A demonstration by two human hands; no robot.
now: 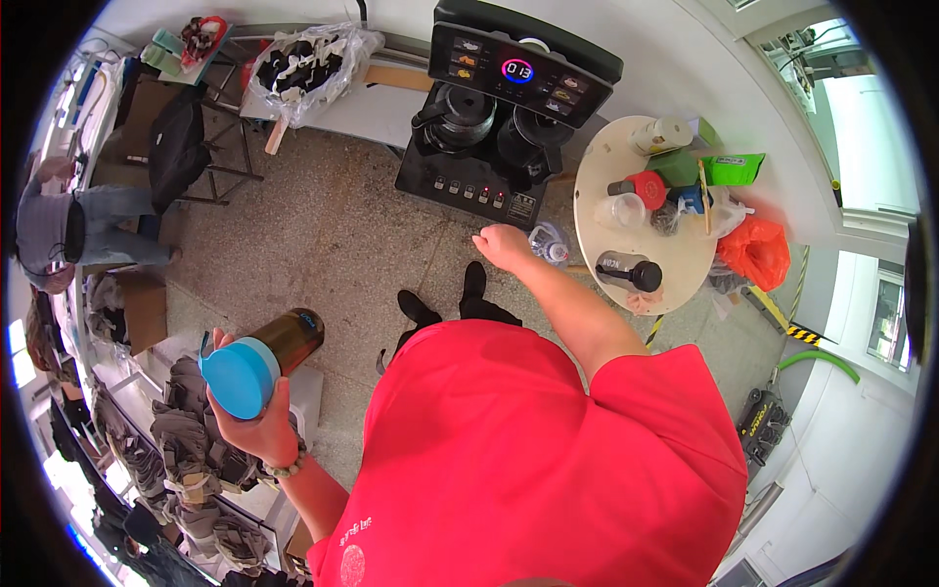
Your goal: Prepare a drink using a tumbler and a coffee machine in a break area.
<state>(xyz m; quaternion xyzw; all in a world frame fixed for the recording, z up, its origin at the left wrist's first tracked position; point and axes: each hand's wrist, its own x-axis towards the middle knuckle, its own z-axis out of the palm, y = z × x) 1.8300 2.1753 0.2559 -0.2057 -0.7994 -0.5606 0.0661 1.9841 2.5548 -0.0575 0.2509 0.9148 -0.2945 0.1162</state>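
My left hand (256,430) is wrapped around a water bottle (293,338) with a bright blue lid and a brown see-through body. It is held out at my left side, tilted, with the lid toward me. My right hand (504,247) is loosely closed, and nothing shows in it. It hovers at the near right corner of a black electric drink machine (430,171), apart from it. A glass kettle (460,115) sits on the machine's left side and a dark pot (526,137) on its right, below a lit display panel (518,70).
A round table (611,157) at the right holds a tumbler (626,269), jars and bags. Beside it hangs a red plastic bag (753,249); a clear plastic jug (550,245) stands below. Folded garments (191,440) lie lower left. Another person (88,225) is at far left.
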